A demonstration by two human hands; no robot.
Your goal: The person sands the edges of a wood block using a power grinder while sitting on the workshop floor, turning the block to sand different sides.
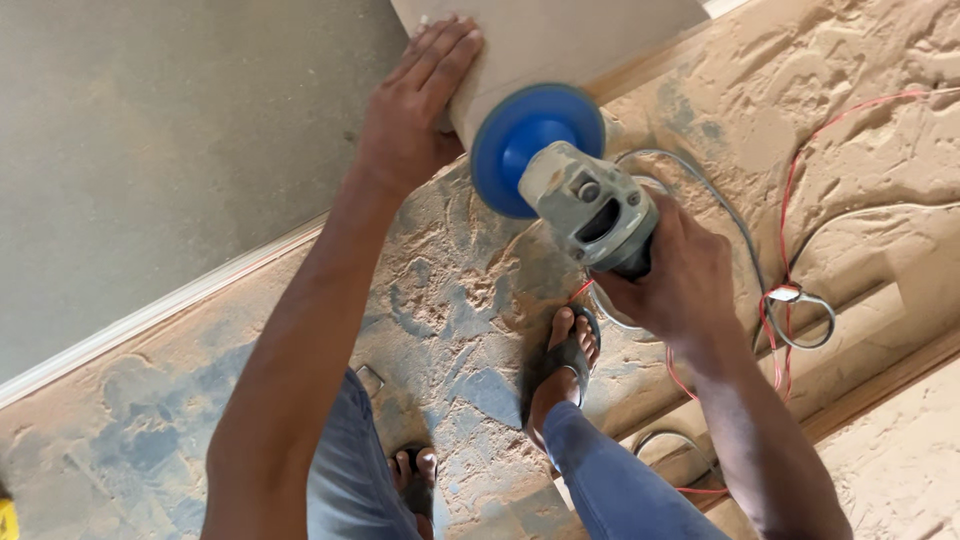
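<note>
**A sander at the edge of a pale board**

From the head camera, looking straight down: the right hand [672, 280] is clenched around the dark rear grip of a grey power sander [590, 205], and the blue round pad [530, 145] at its front lies against the near edge of a pale flat board [560, 35]. The left hand [415, 105] is laid over the left corner of this board, fingers stretched flat on top and the thumb under the edge, so it is grasping the board and holding it steady.

The sander looks to me rather heavy at the head, with a hard metal housing. I think the rear grip, where the right hand already is, is the proper place to hold it; the pad is the working part and should not be touched. One hand alone may find it wanting to twist. The board seems stiff and smooth, perhaps a little slippery with dust, so pressing near the corner is sensible.

Below, the floor [450, 300] is covered with thick sawdust. A grey cable [735, 225] and thin red wires [790, 200] lie on it at the right, close to the person's feet in dark sandals [565, 355].
</note>
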